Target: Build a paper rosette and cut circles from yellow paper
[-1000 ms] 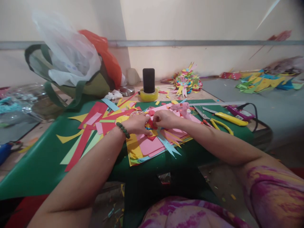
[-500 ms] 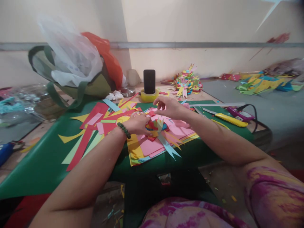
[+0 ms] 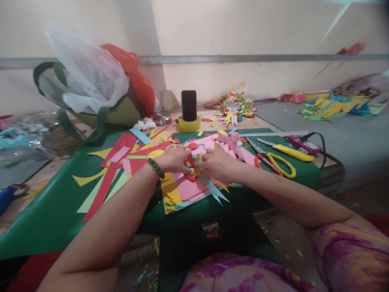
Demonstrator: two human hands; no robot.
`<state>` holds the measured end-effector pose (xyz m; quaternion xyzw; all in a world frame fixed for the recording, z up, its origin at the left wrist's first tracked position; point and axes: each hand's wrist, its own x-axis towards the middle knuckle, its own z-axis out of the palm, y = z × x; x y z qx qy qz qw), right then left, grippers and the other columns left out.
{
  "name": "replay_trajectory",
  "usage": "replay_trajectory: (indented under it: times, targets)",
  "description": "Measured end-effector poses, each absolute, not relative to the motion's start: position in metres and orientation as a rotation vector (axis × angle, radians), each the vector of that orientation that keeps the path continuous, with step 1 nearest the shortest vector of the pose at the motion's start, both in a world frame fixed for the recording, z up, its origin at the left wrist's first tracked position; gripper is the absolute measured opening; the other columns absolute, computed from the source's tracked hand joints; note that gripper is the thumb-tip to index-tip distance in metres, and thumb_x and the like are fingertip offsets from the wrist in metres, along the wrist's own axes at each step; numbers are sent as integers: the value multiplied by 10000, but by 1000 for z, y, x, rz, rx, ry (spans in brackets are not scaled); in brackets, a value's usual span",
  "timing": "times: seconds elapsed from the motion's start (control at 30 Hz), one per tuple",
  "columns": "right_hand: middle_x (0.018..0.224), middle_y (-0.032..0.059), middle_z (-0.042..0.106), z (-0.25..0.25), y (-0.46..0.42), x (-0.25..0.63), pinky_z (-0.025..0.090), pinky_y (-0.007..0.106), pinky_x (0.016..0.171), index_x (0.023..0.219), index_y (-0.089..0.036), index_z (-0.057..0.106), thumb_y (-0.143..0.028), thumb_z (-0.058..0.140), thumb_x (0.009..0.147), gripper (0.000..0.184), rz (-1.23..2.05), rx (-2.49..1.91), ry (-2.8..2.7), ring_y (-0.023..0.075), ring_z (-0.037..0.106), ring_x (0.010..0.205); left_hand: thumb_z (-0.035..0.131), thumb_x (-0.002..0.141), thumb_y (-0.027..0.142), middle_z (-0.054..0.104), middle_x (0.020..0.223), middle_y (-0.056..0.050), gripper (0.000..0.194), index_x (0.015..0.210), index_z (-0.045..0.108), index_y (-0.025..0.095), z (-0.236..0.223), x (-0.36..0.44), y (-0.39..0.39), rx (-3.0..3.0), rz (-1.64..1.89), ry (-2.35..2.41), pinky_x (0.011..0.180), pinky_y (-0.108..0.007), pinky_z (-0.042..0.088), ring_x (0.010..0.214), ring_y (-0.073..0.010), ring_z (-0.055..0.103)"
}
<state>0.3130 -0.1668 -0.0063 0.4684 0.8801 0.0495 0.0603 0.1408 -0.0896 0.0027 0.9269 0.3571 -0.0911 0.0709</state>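
Note:
A small multicoloured paper flower (image 3: 192,163), red, yellow, blue and green, lies low over a stack of pink and yellow paper sheets (image 3: 190,187). My left hand (image 3: 175,159), with a green bead bracelet at the wrist, grips its left side between thumb and fingers. From the right, my right hand (image 3: 219,164) has its fingers closed in on the flower, the index fingertip against its middle; its thumb is mostly hidden. A light blue notched paper tail (image 3: 215,190) hangs from the flower toward me.
Right of the hands lie a pink glue gun (image 3: 230,139), scissors (image 3: 275,162) and a yellow cutter knife (image 3: 293,152). Paper strips (image 3: 105,186) spread to the left on the green mat (image 3: 50,215). Behind stand a phone (image 3: 189,105) on yellow tape (image 3: 189,124), a paper-flower cluster (image 3: 237,106) and a bag (image 3: 117,111).
My right hand let go of the flower's middle, lifted away with fingers apart, then came back down onto its right side. My left hand has kept its hold.

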Motion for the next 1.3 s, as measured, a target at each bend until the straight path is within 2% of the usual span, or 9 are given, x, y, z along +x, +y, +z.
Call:
replay_trajectory:
  times: [0.13, 0.27, 0.37, 0.47, 0.63, 0.77, 0.93, 1.07, 1.3]
  targets:
    - [986, 138, 677, -7, -169, 310, 295, 339, 701, 1078, -159, 733, -117, 511, 908, 283, 166, 1398, 2666, 248, 523, 935, 727, 682, 503, 653, 1109, -112, 655, 1236, 606, 175, 4, 138, -85, 2747, -95, 1017, 823, -326, 441, 1038, -281, 583]
    - [1036, 148, 667, -4, -172, 305, 305, 350, 724, 1062, -122, 727, -102, 517, 910, 260, 154, 1428, 2647, 265, 496, 999, 686, 760, 409, 657, 977, -66, 387, 1091, 711, 209, 7, 136, -80, 2709, 184, 998, 774, -303, 455, 901, -223, 606]
    - [1045, 149, 660, -3, -173, 303, 325, 359, 766, 1037, -101, 726, -88, 526, 899, 243, 135, 1400, 2647, 267, 490, 1018, 634, 775, 220, 635, 916, -46, 192, 916, 763, 230, 6, 137, -79, 2744, 221, 876, 769, -285, 466, 845, -183, 601]
    - [1033, 149, 654, -3, -172, 302, 338, 356, 777, 1023, -91, 721, -91, 539, 895, 223, 136, 1400, 2646, 271, 492, 1032, 579, 769, 122, 638, 964, -56, 226, 817, 773, 228, 1, 137, -76, 2775, 212, 824, 810, -291, 472, 892, -181, 608]
    - [989, 147, 660, -6, -171, 304, 349, 346, 769, 1000, -92, 711, -78, 520, 896, 219, 117, 1416, 2682, 265, 512, 991, 585, 798, 170, 661, 1010, -72, 198, 792, 776, 223, -5, 134, -69, 2772, 127, 826, 835, -306, 474, 934, -200, 625]
    - [972, 150, 674, -9, -169, 305, 349, 332, 775, 991, -78, 699, -52, 496, 883, 231, 77, 1458, 2721, 250, 522, 932, 574, 801, 178, 679, 1012, -66, 210, 792, 776, 233, -7, 133, -66, 2768, 99, 829, 842, -303, 470, 951, -202, 628]
    - [911, 138, 676, -14, -165, 311, 330, 333, 764, 988, -81, 690, -45, 511, 862, 222, 114, 1597, 2788, 245, 511, 896, 559, 753, 106, 686, 1061, -53, 278, 822, 783, 254, -4, 134, -70, 2795, 39, 867, 871, -309, 455, 987, -203, 628]
    - [953, 137, 652, -18, -164, 314, 315, 342, 737, 1053, -143, 720, -72, 484, 896, 292, 188, 1490, 2826, 249, 481, 915, 492, 690, 21, 688, 1128, -40, 424, 858, 792, 270, 1, 135, -77, 2837, 4, 937, 923, -327, 443, 1027, -209, 632]
    - [928, 121, 644, -18, -162, 310, 345, 334, 753, 1065, -122, 726, -48, 482, 878, 316, 131, 1412, 2789, 238, 469, 904, 469, 666, 43, 697, 1115, -35, 426, 850, 792, 252, 4, 136, -79, 2817, 18, 930, 908, -308, 470, 1026, -202, 632]
